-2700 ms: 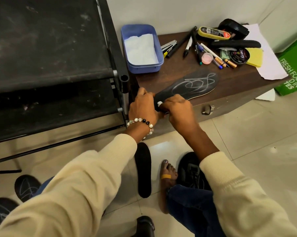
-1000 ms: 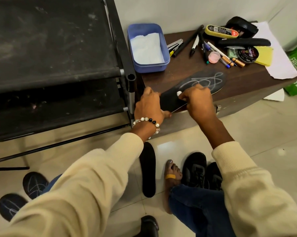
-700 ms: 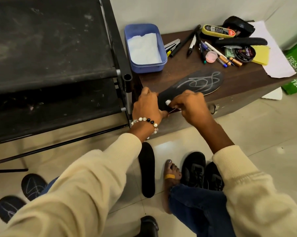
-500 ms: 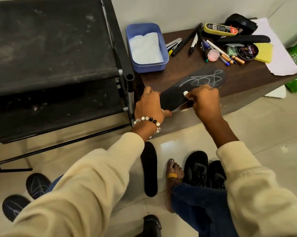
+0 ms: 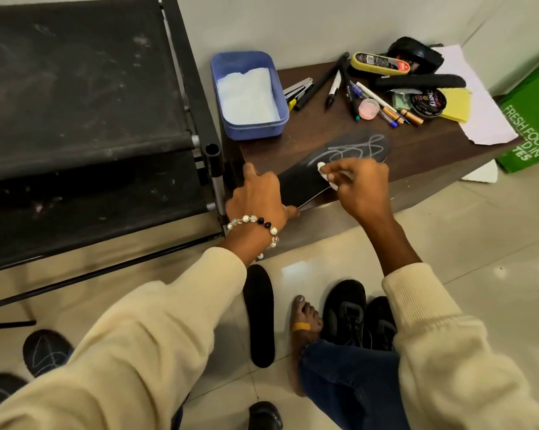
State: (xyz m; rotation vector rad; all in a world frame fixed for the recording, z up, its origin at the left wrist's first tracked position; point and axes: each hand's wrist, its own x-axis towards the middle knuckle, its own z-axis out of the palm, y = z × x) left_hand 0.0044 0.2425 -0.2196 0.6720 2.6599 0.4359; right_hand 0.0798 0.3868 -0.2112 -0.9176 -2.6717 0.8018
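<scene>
One wad [image 5: 322, 166] farther up insole [image 5: 296, 185]

Cream ribbed sleeves [image 5: 169, 321], a pearl-and-black bead bracelet [image 5: 256, 223], blue jeans [image 5: 349, 383], a yellow toe band [image 5: 301, 326].

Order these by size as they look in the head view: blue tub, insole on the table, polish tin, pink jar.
1. The blue tub and the insole: about alike; the insole is longer but partly covered, so unranked.
2. The polish tin.
3. The pink jar.
</scene>
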